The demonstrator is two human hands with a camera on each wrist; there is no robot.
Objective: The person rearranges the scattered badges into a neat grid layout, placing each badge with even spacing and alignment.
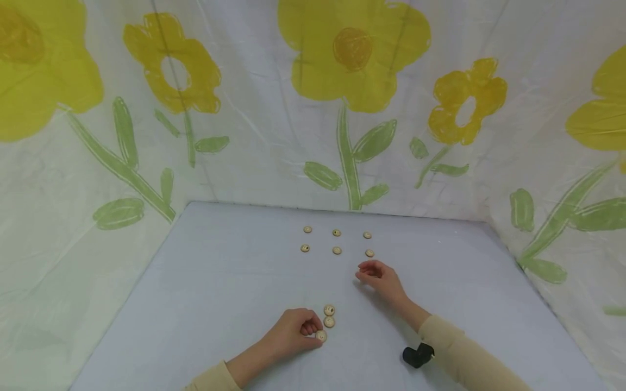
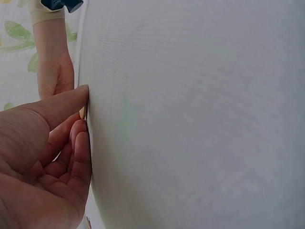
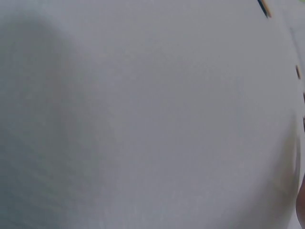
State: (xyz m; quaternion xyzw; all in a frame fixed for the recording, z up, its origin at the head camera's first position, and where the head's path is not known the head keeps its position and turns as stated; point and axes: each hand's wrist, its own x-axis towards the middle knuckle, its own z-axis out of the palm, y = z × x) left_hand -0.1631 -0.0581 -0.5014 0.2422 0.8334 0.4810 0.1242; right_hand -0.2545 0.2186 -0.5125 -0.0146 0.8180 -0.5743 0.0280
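The round tan piece (image 1: 321, 336) is pinched by the left hand (image 1: 293, 332) at the near part of the table (image 1: 220, 293). The right hand (image 1: 383, 279), farther right, has loosely bent fingers. Two touching pieces (image 1: 330, 322) lie just beyond the pinched one. Far off, six more (image 1: 337, 250) make two rows.

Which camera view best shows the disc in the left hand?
The head view: the disc shows its upper face. The left wrist view shows just a thin edge; in the right wrist view, I cannot identify it.
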